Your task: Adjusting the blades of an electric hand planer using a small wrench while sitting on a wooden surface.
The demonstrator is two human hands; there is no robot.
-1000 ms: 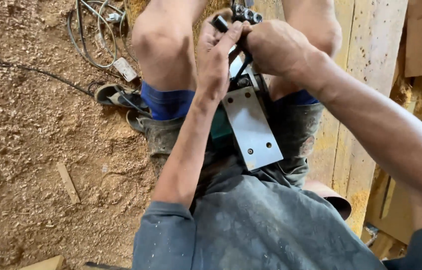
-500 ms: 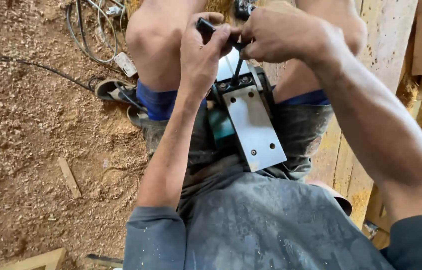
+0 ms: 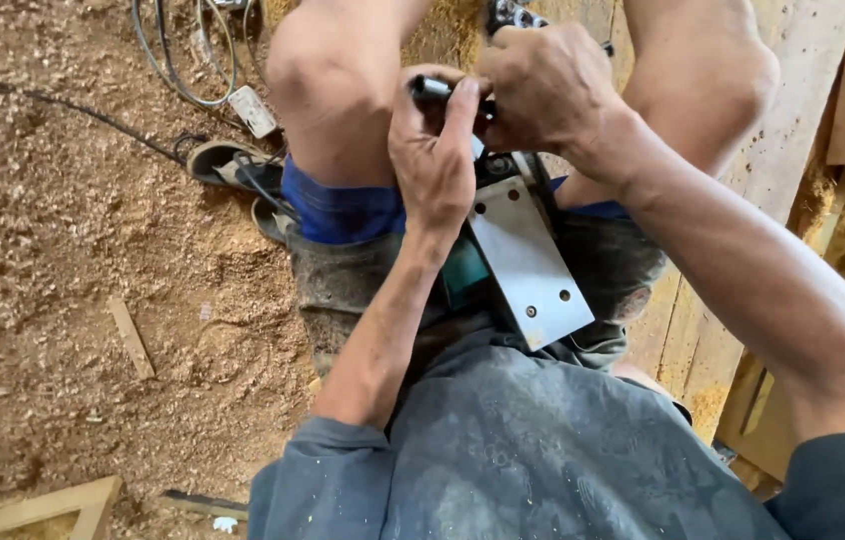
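The left hand [image 3: 435, 150] reaches up from seven o'clock with the forearm straight and the wrist bent forward, its fingers clenched around a dark tool handle [image 3: 430, 89]. The right hand [image 3: 545, 92] comes in from four o'clock, knuckles up, curled tightly over the same spot. Both work above the power planer [image 3: 518, 255], which lies between the knees, metal sole upward.

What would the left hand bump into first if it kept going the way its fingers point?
The left hand points up toward the dark tool part its fingers already hold, with the right hand just beyond. It probably meets those first, though depth is unclear.
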